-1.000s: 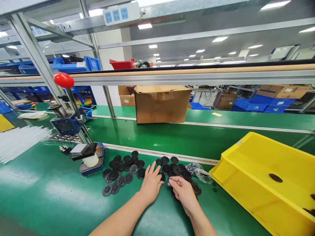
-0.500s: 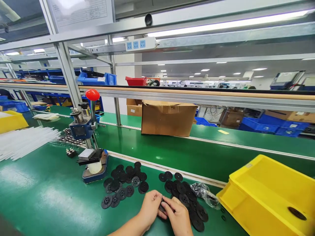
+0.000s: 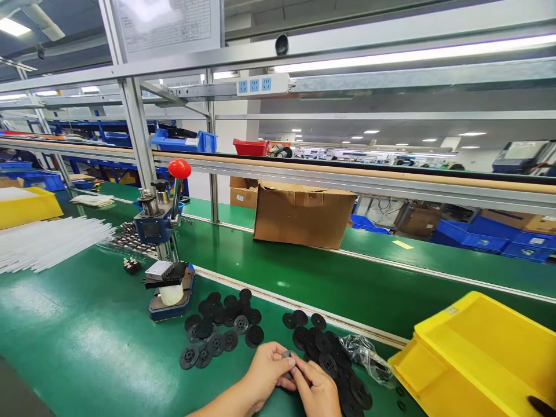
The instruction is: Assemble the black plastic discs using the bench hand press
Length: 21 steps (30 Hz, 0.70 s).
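At the bench's front edge, my left hand (image 3: 266, 373) and my right hand (image 3: 319, 389) meet with fingers closed on one dark plastic disc (image 3: 288, 355). Fingers cover most of this disc; a grey-black edge shows between the thumbs. Left of my hands lies a spread of black ribbed discs (image 3: 241, 324), some overlapping. A second heap of black discs (image 3: 328, 365) lies beside and partly behind my right hand. Next to that heap sits a crumpled clear plastic bag (image 3: 369, 359) with dark contents, and small black rings (image 3: 400, 392) lie near it.
A hand press (image 3: 154, 223) with a red knob stands left. White strips (image 3: 52, 240) lie at far left beside a yellow bin (image 3: 28, 208). A large yellow bin (image 3: 452, 370) stands right, a cardboard box (image 3: 304, 217) behind. A metal frame (image 3: 139, 124) rises over the bench.
The camera view has turned slightly left, shifting the scene rightward. Both hands stay together on the disc, which shows a little more between the thumbs.
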Available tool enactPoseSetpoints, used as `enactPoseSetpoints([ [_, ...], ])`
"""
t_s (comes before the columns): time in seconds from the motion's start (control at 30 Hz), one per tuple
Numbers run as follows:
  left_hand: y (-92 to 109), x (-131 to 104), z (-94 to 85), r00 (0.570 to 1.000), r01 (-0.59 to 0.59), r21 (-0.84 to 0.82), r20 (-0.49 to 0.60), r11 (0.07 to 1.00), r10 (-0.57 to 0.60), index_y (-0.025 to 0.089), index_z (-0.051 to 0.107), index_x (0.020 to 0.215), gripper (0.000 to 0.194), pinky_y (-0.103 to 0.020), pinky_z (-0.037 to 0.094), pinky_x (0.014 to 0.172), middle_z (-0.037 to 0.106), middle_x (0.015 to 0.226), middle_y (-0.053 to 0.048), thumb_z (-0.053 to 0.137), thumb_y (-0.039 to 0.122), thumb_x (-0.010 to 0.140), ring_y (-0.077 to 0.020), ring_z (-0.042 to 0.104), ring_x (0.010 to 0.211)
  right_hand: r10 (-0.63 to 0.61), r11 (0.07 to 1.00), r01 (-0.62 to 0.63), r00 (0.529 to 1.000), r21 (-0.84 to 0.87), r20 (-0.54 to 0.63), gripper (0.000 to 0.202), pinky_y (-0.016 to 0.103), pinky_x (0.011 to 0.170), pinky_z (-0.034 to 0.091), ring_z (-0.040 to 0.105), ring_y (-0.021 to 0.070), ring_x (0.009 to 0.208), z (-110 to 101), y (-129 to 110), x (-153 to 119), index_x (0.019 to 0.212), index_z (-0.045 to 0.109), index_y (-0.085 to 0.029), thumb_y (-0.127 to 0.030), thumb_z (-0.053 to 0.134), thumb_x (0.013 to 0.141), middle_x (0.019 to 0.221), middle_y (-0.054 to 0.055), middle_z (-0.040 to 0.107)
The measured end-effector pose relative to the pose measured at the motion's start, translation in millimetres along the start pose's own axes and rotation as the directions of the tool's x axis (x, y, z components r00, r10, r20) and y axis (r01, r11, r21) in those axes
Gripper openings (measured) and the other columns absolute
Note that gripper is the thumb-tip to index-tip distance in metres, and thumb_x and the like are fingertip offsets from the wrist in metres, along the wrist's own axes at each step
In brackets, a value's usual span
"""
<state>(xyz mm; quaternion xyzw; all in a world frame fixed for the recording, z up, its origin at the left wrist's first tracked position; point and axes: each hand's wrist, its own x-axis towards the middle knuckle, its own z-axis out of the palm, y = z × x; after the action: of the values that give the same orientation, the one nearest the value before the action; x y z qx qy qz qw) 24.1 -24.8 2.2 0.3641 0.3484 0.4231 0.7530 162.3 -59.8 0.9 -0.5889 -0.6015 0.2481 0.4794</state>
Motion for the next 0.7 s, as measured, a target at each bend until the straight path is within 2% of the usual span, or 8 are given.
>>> enactPoseSetpoints([
  [0.13,1,3,-1.8,1.000,0.000,-0.013,-0.013,1.000,0.000,0.013,0.053,0.078,0.054,-0.029,0.053,0.054,0.066,0.064,-0.004,0.086,0.048,0.051,-0.0164,0.065,0.055,0.020,0.998,-0.022,0.999,0.051,0.042,0.039,0.030,0.062,0.049,0.057,0.0210,0.061,-4,-7,1,0.093,0.079,-0.027,-0.058,0.069,0.071,0.068,0.007,0.066],
  [0.3,9,7,-5.8,0.997,-0.027,0.041,-0.072,0.999,0.030,0.016,0.049,0.078,0.051,-0.024,0.046,0.045,0.063,0.057,-0.001,0.081,0.049,0.056,-0.0129,0.058,0.044,0.112,0.988,-0.118,0.992,0.101,0.063,0.051,0.028,0.054,0.043,0.048,0.0173,0.054,-5,-5,-1,0.103,0.076,-0.020,-0.059,0.070,0.071,0.056,0.002,0.054],
  [0.4,11,10,-8.6,0.994,-0.067,0.110,-0.076,0.992,0.076,0.017,0.047,0.078,0.047,-0.023,0.044,0.043,0.060,0.054,0.001,0.077,0.050,0.061,-0.0130,0.058,0.043,0.174,0.970,-0.176,0.984,0.166,0.023,0.053,0.027,0.054,0.043,0.048,0.0160,0.056,-4,-1,-1,0.100,0.077,-0.017,-0.060,0.073,0.067,0.056,0.001,0.052],
  [0.47,10,12,-10.0,0.991,-0.101,0.152,-0.072,0.983,0.113,0.018,0.046,0.078,0.045,-0.022,0.041,0.042,0.057,0.052,0.003,0.075,0.050,0.064,-0.0129,0.057,0.042,0.264,0.926,-0.257,0.964,0.276,0.013,0.053,0.025,0.050,0.041,0.047,0.0143,0.053,-3,1,1,0.093,0.077,-0.016,-0.059,0.077,0.061,0.055,0.001,0.052],
  [0.53,9,14,-11.3,0.986,-0.134,0.178,-0.071,0.975,0.149,0.018,0.045,0.078,0.044,-0.021,0.040,0.041,0.054,0.053,0.005,0.073,0.050,0.067,-0.0130,0.057,0.042,0.392,0.805,-0.381,0.917,0.454,0.075,0.052,0.022,0.039,0.031,0.038,0.0097,0.045,-4,2,3,0.088,0.074,-0.016,-0.055,0.082,0.054,0.053,-0.001,0.050],
  [0.6,12,15,-13.9,0.981,-0.164,0.212,-0.071,0.963,0.183,0.019,0.045,0.079,0.041,-0.022,0.040,0.042,0.054,0.058,0.004,0.071,0.049,0.069,-0.0135,0.058,0.044,0.475,0.611,-0.492,0.855,0.621,0.210,0.048,0.017,0.034,0.021,0.035,0.0062,0.042,-7,0,3,0.085,0.072,-0.016,-0.046,0.086,0.050,0.059,0.000,0.055],
  [0.63,15,16,-16.3,0.974,-0.184,0.252,-0.081,0.950,0.210,0.019,0.047,0.080,0.038,-0.022,0.040,0.043,0.055,0.062,0.003,0.069,0.048,0.072,-0.0136,0.059,0.046,0.490,0.509,-0.530,0.826,0.678,0.278,0.045,0.016,0.034,0.021,0.038,0.0058,0.044,-8,-3,3,0.085,0.071,-0.016,-0.040,0.087,0.050,0.065,0.002,0.061],
  [0.7,24,16,-24.3,0.938,-0.253,0.416,-0.118,0.874,0.327,0.018,0.053,0.086,0.029,-0.025,0.043,0.048,0.059,0.069,0.000,0.064,0.043,0.077,-0.0147,0.061,0.053,0.501,0.345,-0.584,0.777,0.734,0.383,0.041,0.015,0.038,0.034,0.050,0.0070,0.053,-12,-10,2,0.085,0.071,-0.014,-0.025,0.087,0.050,0.084,0.009,0.069],
])
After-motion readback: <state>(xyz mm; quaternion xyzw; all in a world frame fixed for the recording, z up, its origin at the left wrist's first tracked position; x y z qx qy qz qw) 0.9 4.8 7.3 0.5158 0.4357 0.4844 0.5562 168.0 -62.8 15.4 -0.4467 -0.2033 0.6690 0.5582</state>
